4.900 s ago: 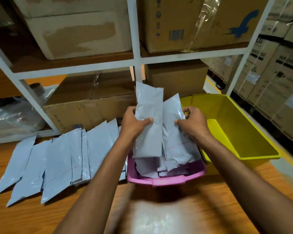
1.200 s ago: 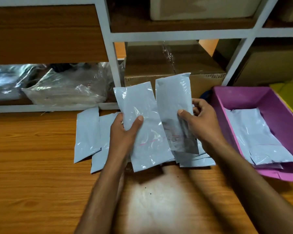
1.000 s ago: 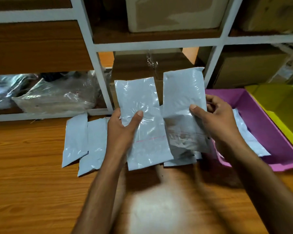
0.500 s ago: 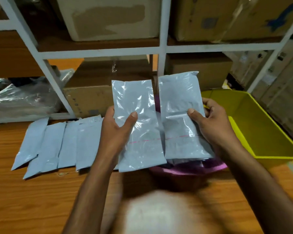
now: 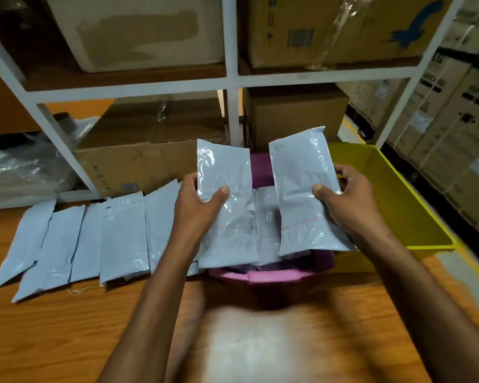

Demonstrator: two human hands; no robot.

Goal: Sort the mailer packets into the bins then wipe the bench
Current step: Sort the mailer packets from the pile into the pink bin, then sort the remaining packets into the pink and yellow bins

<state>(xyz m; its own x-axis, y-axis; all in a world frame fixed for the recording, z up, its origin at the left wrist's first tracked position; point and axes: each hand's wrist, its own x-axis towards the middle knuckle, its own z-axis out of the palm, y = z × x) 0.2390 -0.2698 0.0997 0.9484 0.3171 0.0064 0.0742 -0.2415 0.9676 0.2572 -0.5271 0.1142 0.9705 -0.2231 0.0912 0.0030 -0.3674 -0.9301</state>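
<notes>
My left hand [image 5: 198, 210] grips a grey mailer packet [image 5: 226, 172] upright by its left edge. My right hand [image 5: 349, 201] grips a second grey mailer packet [image 5: 302, 172] by its right edge. Both packets hang above the pink bin [image 5: 271, 275], which holds several more packets and is mostly hidden behind them. A yellow bin [image 5: 393, 194] stands just right of the pink one, and its visible inside holds nothing. Several grey mailer packets [image 5: 94, 239] lie overlapping in a row on the wooden bench [image 5: 67, 333], left of my left hand.
A white shelf frame [image 5: 231, 78] rises behind the bench, loaded with cardboard boxes [image 5: 155, 150]. Clear plastic wrap [image 5: 20, 164] sits on the low shelf at the left. Stacked cartons [image 5: 454, 128] fill the right side beyond a yellow floor line.
Both hands have carried their packets from the row on the bench to above the pink bin. In the last half second the two packets moved apart, the right one toward the yellow bin.
</notes>
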